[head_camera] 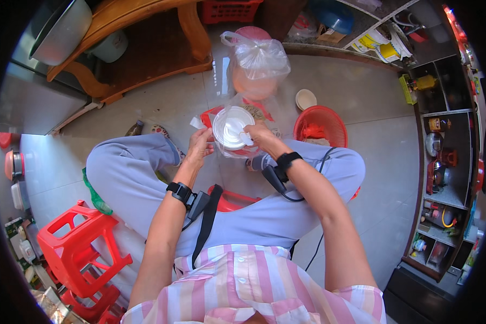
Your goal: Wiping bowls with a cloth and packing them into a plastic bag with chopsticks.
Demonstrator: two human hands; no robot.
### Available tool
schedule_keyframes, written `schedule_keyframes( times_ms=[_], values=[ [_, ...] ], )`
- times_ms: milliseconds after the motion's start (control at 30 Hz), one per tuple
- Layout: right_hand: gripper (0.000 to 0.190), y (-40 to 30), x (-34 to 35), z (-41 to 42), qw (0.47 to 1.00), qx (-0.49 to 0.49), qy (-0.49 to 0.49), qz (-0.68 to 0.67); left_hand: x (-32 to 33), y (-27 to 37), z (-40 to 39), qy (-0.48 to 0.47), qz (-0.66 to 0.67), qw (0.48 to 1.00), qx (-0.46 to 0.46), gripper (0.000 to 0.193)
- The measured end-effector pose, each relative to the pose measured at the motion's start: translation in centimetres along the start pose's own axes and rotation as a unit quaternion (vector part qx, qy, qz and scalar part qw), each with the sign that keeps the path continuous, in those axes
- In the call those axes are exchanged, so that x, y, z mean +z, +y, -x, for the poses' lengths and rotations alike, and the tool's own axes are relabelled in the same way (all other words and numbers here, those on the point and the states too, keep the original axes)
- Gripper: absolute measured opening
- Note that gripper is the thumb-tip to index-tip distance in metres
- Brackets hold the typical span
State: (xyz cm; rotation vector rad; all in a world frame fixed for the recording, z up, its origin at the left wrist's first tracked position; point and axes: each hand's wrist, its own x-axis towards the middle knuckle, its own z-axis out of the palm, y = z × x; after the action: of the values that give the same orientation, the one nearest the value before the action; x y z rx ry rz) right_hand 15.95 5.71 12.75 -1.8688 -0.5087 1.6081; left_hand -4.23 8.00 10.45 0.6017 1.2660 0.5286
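Observation:
White round plastic bowls (pixel 231 128), apparently a stack, sit inside a clear plastic bag (pixel 237 153) with red printing, held between my knees. My right hand (pixel 263 135) grips the right rim of the bowls, with a small white flap under the fingers. At the left side, my left hand (pixel 201 143) pinches the bag's edge near a red and white piece of plastic; its lower fingers are loosely curled. Just beyond stands a pink-orange container (pixel 254 83) with a knotted clear bag (pixel 263 58) on top.
A red plastic basket (pixel 336 121) holding red plastic stands by my right knee, with a pale small bowl (pixel 306 99) behind it. Red stools (pixel 75 243) are at the left. A wooden table (pixel 146 77) is at the far left; shelves (pixel 445 162) line the right.

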Motion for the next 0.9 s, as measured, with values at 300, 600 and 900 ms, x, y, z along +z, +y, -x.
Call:
schedule_keyframes(
  times_ms=[300,600,900],
  values=[
    [0.045,6.5,4.0,-7.8,0.976,0.017,0.022,0.216,1.1,-0.6,0.6,0.148,-0.348,0.899,0.222,0.079],
    [0.048,7.3,5.4,-7.7,0.954,-0.040,-0.004,0.296,-1.9,-2.8,-1.8,0.163,-0.501,0.835,0.160,0.034],
    [0.026,8.6,5.4,-10.2,0.894,-0.121,-0.067,0.426,-0.6,-2.5,-1.1,0.194,-0.392,0.857,0.271,0.026]
  ],
)
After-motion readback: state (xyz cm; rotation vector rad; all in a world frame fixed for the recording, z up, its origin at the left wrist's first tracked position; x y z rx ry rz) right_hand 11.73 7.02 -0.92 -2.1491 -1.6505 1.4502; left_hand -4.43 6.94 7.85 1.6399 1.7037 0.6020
